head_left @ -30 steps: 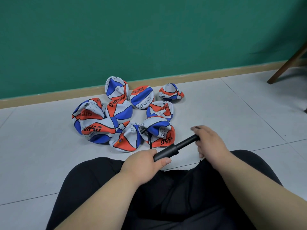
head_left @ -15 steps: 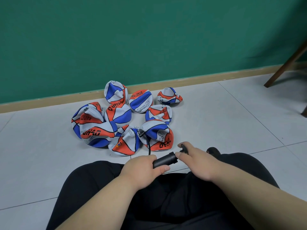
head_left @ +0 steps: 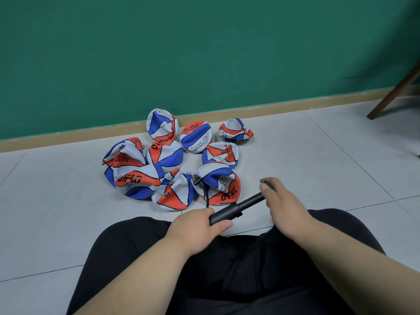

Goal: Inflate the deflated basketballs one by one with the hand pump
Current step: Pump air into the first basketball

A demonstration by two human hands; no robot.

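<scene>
At lower centre our left hand grips the pump by its barrel, our right hand curls round its handle, and the hose enters the nearest flat basketball on the floor.

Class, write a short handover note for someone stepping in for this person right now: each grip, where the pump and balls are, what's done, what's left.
Left grip holds the pump barrel. Right grip holds the handle, rod drawn out.
Hose runs to the nearest ball, crumpled on the floor; the other balls lie deflated beside it.
Done: hose appears plugged in. Left: pump this ball full, then the rest; none looks inflated.
</scene>
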